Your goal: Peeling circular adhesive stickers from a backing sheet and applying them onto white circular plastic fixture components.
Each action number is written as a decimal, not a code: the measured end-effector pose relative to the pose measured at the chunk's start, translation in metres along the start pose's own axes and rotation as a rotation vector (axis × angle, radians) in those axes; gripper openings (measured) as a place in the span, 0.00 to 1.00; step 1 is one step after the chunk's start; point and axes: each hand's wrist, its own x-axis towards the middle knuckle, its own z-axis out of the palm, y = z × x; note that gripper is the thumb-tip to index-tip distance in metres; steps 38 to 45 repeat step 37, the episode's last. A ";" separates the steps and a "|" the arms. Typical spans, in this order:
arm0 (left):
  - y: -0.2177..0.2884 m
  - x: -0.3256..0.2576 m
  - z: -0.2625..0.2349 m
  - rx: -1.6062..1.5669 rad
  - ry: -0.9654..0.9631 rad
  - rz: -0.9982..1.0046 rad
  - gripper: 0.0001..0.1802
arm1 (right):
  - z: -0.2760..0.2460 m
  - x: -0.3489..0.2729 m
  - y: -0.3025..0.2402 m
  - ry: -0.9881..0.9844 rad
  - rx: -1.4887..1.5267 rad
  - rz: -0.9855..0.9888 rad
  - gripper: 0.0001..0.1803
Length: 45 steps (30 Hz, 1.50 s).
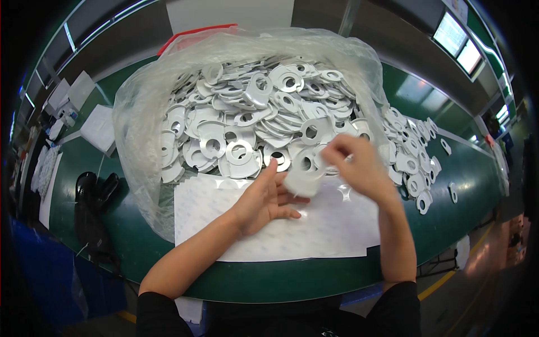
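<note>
A flat white plate with a round hole (303, 183) is between my two hands, blurred by motion. My right hand (359, 168), also smeared, has its fingers pinched at the plate's upper right end. Beside and partly behind the plate, my left hand (261, 201) has its thumb raised and its fingers spread; the plate hides part of them. Both hands are above shiny white sheets (236, 244) with faint markings. Just beyond lies a heap of similar white and grey holed plates (241, 118) in a large clear plastic bag (140, 151).
More holed plates (412, 157) lie loose on the green table (281, 281) to the right. A black pouch-like item (92, 219) and a white box-like item (99, 129) are at the left. Something red (196, 35) shows behind the bag.
</note>
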 end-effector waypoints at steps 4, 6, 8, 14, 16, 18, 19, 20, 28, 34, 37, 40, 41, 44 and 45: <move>0.035 -0.013 0.000 0.537 0.118 0.161 0.26 | -0.076 0.003 0.029 0.397 -0.142 0.066 0.11; 0.051 -0.018 -0.009 0.997 0.240 0.382 0.21 | -0.115 -0.005 0.045 0.579 -0.454 0.182 0.13; 0.060 -0.027 -0.004 1.427 0.582 0.548 0.19 | -0.141 -0.014 0.060 0.650 -0.624 0.264 0.14; 0.035 -0.010 -0.030 1.896 0.907 0.555 0.21 | -0.140 -0.017 0.059 0.789 -0.818 0.304 0.15; 0.029 -0.006 -0.032 1.905 0.892 0.520 0.23 | -0.118 -0.009 0.032 0.605 -0.537 0.115 0.13; 0.025 -0.006 -0.037 1.948 0.924 0.497 0.26 | -0.075 -0.004 0.007 0.392 -0.292 -0.025 0.11; 0.027 -0.008 -0.035 1.947 0.923 0.498 0.26 | -0.054 -0.006 -0.005 0.235 -0.171 -0.103 0.12; 0.029 -0.011 -0.034 1.951 0.926 0.502 0.27 | -0.032 -0.007 -0.005 0.087 -0.093 -0.216 0.13; 0.034 -0.009 -0.027 1.900 0.907 0.689 0.35 | 0.057 -0.039 -0.036 -0.591 -0.237 -0.334 0.17; 0.034 -0.005 -0.029 1.571 0.681 0.801 0.22 | 0.062 -0.044 -0.036 -0.564 -0.286 -0.268 0.19; 0.036 -0.004 -0.022 0.670 0.379 0.624 0.14 | 0.060 -0.040 -0.029 -0.603 -0.239 -0.267 0.20; 0.036 -0.004 -0.022 0.670 0.379 0.624 0.14 | 0.060 -0.040 -0.029 -0.603 -0.239 -0.267 0.20; 0.036 -0.004 -0.022 0.670 0.379 0.624 0.14 | 0.060 -0.040 -0.029 -0.603 -0.239 -0.267 0.20; 0.036 -0.004 -0.022 0.670 0.379 0.624 0.14 | 0.060 -0.040 -0.029 -0.603 -0.239 -0.267 0.20; 0.036 -0.004 -0.022 0.670 0.379 0.624 0.14 | 0.060 -0.040 -0.029 -0.603 -0.239 -0.267 0.20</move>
